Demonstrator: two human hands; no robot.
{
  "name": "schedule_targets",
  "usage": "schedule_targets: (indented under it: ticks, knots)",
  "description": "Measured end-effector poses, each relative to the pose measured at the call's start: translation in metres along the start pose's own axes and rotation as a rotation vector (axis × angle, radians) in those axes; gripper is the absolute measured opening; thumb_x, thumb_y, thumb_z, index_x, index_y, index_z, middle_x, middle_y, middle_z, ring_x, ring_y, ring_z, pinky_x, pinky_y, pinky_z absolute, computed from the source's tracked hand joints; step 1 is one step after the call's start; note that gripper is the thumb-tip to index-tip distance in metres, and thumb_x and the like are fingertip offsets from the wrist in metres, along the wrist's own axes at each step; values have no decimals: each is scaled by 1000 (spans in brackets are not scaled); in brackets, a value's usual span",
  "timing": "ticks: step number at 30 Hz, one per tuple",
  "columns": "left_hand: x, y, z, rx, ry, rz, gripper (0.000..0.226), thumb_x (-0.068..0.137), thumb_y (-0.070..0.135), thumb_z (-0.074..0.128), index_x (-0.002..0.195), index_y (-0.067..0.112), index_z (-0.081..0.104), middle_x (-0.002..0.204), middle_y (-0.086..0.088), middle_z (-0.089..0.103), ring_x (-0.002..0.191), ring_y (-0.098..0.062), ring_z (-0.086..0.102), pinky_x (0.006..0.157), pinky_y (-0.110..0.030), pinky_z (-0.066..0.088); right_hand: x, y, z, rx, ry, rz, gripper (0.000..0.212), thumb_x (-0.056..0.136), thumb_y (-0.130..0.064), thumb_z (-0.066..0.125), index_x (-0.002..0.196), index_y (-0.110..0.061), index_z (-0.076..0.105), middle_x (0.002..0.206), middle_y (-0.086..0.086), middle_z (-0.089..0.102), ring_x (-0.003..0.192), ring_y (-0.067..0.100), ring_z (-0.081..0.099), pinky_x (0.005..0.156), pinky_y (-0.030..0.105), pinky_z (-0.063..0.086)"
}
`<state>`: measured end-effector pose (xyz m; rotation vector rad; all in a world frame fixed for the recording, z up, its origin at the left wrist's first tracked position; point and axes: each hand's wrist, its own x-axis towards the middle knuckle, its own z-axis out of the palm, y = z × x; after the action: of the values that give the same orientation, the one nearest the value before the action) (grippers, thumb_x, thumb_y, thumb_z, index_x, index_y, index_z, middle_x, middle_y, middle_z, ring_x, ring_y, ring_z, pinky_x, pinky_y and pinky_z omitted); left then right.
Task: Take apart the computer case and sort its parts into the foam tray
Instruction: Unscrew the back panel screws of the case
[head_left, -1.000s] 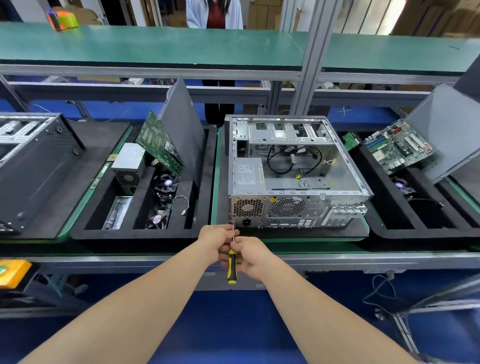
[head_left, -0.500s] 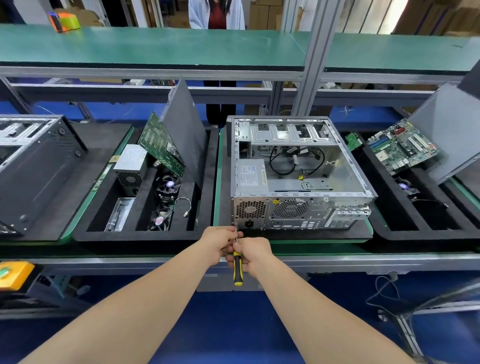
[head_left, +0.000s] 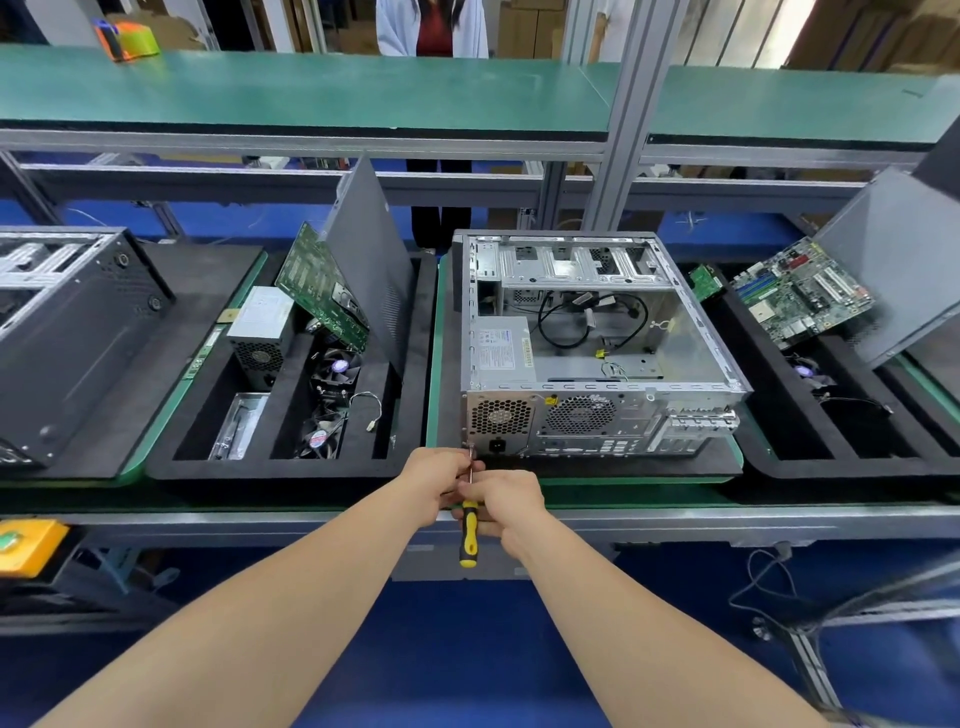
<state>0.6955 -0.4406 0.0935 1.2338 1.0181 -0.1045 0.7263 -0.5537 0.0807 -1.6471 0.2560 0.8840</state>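
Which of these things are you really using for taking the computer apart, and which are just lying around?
In the job: open computer case; screwdriver; left hand; right hand; foam tray on the left; foam tray on the right (unclear which is its own).

Lying about: black case far left; yellow box; orange-green thing on the shelf.

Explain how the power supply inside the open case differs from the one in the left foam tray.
The cased power supply lies flat in the computer case, near-left corner; the tray power supply rests in a foam tray slot. The first is hemmed by chassis rails; the second stands free. Both are grey vented boxes.
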Motion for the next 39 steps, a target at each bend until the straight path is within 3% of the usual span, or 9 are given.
schedule_targets:
  ticks: [2, 5, 8, 11, 15, 21, 28, 34, 39]
  knots:
    - [-1, 8, 1, 10, 72, 20, 19, 89, 14, 63, 101, 2, 72, 88, -10, 77, 83, -26, 74, 79, -40, 63, -1, 2, -4, 24, -43, -17, 13, 95, -4, 76, 107, -8, 77, 94, 14, 81, 83, 29, 80, 80, 45, 67]
    - [-10, 26, 0, -39, 178, 165, 40, 75, 43, 58, 103, 14, 64, 96, -7, 66, 96, -29, 65, 97, -53, 53, -3, 3, -9, 58, -85, -31, 11, 98, -5, 72, 108, -7, 75, 101, 18, 79, 79, 27, 76, 77, 41, 67]
    - [-18, 47, 4, -125, 56, 368, 61, 65, 66, 60, 116, 32, 58, 120, 1, 61, 118, -24, 56, 108, -54, 42, -3, 3, -11, 75, -112, -33, 12, 100, -7, 71, 111, -6, 74, 106, 20, 78, 76, 25, 72, 76, 41, 66]
    - [-20, 66, 18, -84, -99, 388, 88, 65, 80, 64, 144, 49, 39, 151, 10, 46, 137, -21, 43, 116, -56, 31, -2, 2, -10, 71, -113, -26, 12, 101, -12, 71, 111, -6, 74, 103, 17, 79, 75, 24, 74, 76, 40, 67]
    - [-7, 63, 26, -28, -130, 336, 86, 82, 63, 68, 152, 59, 18, 160, 14, 32, 135, -15, 34, 115, -54, 21, 4, 2, -11, 73, -125, 0, 13, 105, -14, 65, 109, -6, 75, 91, 11, 80, 73, 23, 75, 71, 37, 66]
    - [-3, 58, 27, -11, -85, 335, 82, 78, 60, 67, 147, 65, 22, 132, 25, 40, 120, -9, 36, 96, -46, 27, 14, 3, -12, 69, -152, 51, 16, 105, -15, 64, 109, -7, 76, 91, 10, 81, 70, 24, 75, 69, 36, 65]
    - [-3, 61, 24, 37, -114, 363, 83, 75, 57, 64, 147, 63, 25, 140, 24, 45, 116, -7, 41, 97, -44, 25, 14, 7, -13, 97, -194, 36, 16, 106, -17, 62, 110, -9, 76, 91, 8, 81, 73, 22, 76, 70, 36, 64]
    - [-1, 57, 21, 45, -96, 403, 74, 80, 53, 64, 147, 60, 32, 112, 41, 50, 101, 10, 44, 97, -40, 27, 15, 9, -16, 97, -230, 29, 17, 107, -14, 60, 112, -7, 74, 89, 7, 80, 70, 21, 75, 72, 38, 65]
    - [-5, 55, 21, 22, -111, 389, 74, 85, 47, 65, 149, 58, 31, 129, 26, 53, 105, 4, 47, 102, -41, 27, 10, 9, -16, 105, -248, 50, 17, 108, -12, 57, 114, -5, 72, 92, 10, 78, 73, 23, 73, 72, 37, 65]
